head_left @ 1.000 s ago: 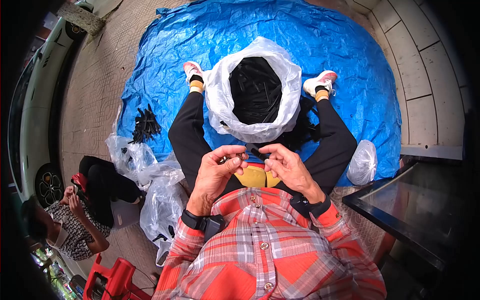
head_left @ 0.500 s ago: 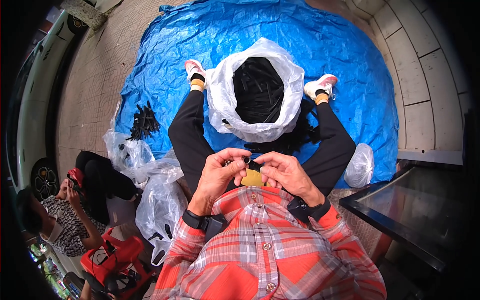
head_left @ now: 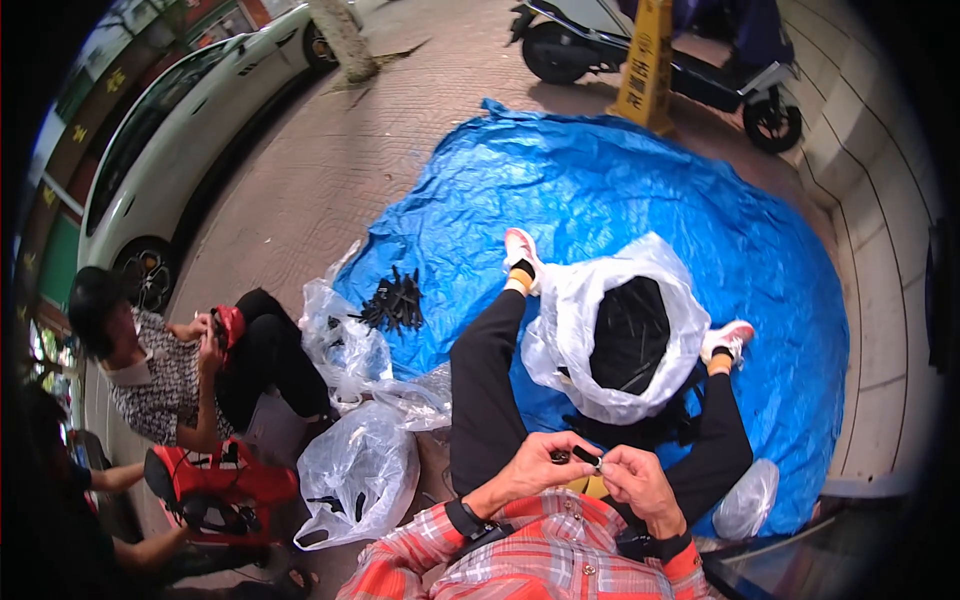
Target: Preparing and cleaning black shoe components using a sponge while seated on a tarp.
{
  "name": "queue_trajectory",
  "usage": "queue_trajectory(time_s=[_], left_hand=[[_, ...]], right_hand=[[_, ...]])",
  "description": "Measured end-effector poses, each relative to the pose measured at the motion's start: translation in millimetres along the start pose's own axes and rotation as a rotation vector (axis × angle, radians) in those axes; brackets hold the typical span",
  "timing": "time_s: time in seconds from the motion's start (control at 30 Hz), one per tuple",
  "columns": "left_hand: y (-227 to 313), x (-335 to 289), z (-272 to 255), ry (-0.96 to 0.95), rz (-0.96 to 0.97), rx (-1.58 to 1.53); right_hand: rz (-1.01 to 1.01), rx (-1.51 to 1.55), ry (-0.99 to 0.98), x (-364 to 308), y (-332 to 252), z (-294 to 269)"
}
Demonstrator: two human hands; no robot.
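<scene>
Swung left and up since half a second ago, now taking in a parked scooter (head_left: 705, 80) and a yellow sign (head_left: 648, 75) beyond the far edge of the blue sheet (head_left: 480, 180), plus more of a second co-worker's arms (head_left: 150, 553) at lower left; still pinching a small black piece (head_left: 586, 456) above the lap, held narrow between the thumb and fingers of the left hand (head_left: 530, 466) and gripped near its pale end by the right hand (head_left: 640, 485), though cannot tell the exact fingertip contact. Just past the hands, coming up against a white plastic bag (head_left: 560, 330), wide-mouthed, filled with black strips (head_left: 630, 335) and flanked by black-trousered legs (head_left: 487, 400). To the left, finding a heap of black pieces (head_left: 393, 303) on the sheet, a clear bag (head_left: 360, 465) with dark bits inside, a red stool (head_left: 220, 480) carrying black items, and a seated co-worker (head_left: 160, 385) with something red (head_left: 228, 325) in hand; to the right, a knotted pale bag (head_left: 748, 500). Underneath, resting on wrinkled sheeting spread over patterned paving (head_left: 300, 170), bounded by a tiled wall (head_left: 870, 250) at right and a white car (head_left: 205, 110) at left, near a tree trunk (head_left: 343, 40)
</scene>
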State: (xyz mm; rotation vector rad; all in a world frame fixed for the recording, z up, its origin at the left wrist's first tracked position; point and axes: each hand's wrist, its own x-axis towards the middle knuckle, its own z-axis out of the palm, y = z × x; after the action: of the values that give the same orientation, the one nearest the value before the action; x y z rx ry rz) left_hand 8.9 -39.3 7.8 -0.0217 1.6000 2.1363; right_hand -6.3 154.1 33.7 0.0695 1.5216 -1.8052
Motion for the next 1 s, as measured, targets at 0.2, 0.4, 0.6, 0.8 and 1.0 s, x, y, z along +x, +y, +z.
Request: queue_trajectory(time_s=[0.2, 0.4, 0.6, 0.8, 1.0], left_hand=[[-5, 4, 7, -0.014, 0.053, -0.039], [-8, 18, 6, 0.163, 0.07, -0.037], [-13, 22, 7, 0.21, 0.292, 0.293], [-15, 33, 13, 0.205, 0.282, 0.331], [-13, 37, 12, 0.239, 0.191, 0.133]], right_hand=[[-0.018, 0.305, -0.013, 5, 7, -2], [-0.606, -0.834, 0.434, 19, -6, 14], [-0.569, -0.888, 0.407, 19, -14, 36], [-0.713, -1.245, 0.573, 38, 3, 13], [-0.463, -0.36, 0.618, 54, 24, 10]])
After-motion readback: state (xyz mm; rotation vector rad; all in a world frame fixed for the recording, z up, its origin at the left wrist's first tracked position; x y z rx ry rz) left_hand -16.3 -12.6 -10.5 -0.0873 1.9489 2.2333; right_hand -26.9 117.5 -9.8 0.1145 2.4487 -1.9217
